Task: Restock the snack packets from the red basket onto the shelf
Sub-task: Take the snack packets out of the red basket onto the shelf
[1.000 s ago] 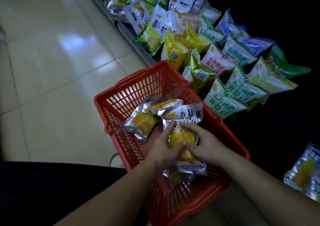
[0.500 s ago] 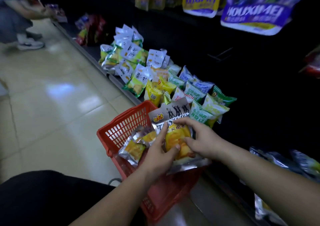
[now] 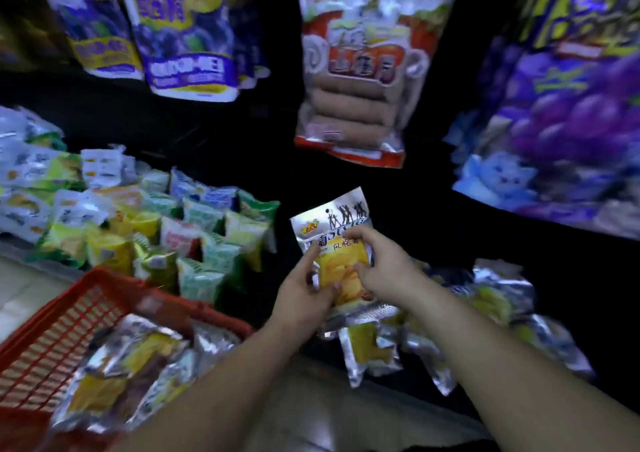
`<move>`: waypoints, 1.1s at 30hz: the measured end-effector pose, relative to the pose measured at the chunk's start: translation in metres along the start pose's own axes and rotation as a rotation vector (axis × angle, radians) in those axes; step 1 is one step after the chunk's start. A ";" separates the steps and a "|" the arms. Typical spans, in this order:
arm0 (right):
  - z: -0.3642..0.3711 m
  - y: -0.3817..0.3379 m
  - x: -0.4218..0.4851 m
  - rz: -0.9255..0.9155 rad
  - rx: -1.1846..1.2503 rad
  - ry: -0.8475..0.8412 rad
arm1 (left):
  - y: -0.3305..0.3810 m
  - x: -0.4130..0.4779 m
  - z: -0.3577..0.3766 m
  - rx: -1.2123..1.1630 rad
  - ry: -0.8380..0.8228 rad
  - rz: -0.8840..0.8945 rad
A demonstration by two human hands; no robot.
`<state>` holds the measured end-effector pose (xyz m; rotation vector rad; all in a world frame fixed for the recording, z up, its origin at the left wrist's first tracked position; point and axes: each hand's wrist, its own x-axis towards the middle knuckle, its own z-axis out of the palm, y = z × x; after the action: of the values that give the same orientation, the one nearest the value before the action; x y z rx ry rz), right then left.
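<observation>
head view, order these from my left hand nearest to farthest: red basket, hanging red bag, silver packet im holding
1. silver packet: gripped in the left hand, touching it.
2. red basket: low on the left, its rim beside the forearm.
3. hanging red bag: high above the hand, against the dark shelf.
</observation>
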<state>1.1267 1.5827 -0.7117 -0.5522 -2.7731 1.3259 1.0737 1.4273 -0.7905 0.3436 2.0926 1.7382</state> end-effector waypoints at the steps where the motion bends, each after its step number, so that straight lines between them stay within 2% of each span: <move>1: -0.015 0.015 -0.005 0.054 -0.006 0.043 | 0.000 0.006 0.021 0.007 -0.047 0.000; 4: -0.055 0.062 -0.017 0.197 -0.045 0.199 | 0.000 0.016 0.079 0.050 -0.175 -0.009; 8: -0.093 0.120 -0.023 0.374 0.116 0.470 | 0.006 0.011 0.134 0.075 -0.269 -0.032; 10: -0.103 0.147 -0.026 0.528 0.138 0.562 | 0.002 0.006 0.147 0.067 -0.302 -0.058; 12: -0.108 0.165 -0.031 0.757 0.019 0.473 | -0.004 0.000 0.152 0.083 -0.306 -0.091; 14: -0.105 0.172 -0.032 0.840 -0.034 0.349 | -0.008 -0.005 0.148 0.109 -0.292 -0.093; 15: -0.101 0.165 -0.032 0.819 -0.035 0.303 | -0.011 -0.007 0.142 0.133 -0.275 -0.096; 18: -0.084 0.143 -0.026 0.598 -0.052 0.188 | -0.023 -0.011 0.115 0.163 -0.195 -0.127; 21: -0.056 0.101 -0.021 0.443 -0.144 0.006 | -0.036 -0.018 0.072 0.149 -0.144 -0.118; 24: -0.007 0.056 -0.014 0.300 -0.264 -0.122 | -0.043 -0.034 0.020 0.182 -0.087 -0.140; 29: 0.086 -0.002 -0.001 0.094 -0.387 -0.282 | -0.072 -0.052 -0.078 0.195 0.098 -0.215; 33: 0.163 -0.040 0.030 -0.027 -0.376 -0.453 | -0.107 -0.060 -0.148 0.219 0.239 -0.305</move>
<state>1.0597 1.4471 -0.7897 -0.2365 -3.4187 1.0294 1.0679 1.2501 -0.8642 -0.1281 2.3643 1.4345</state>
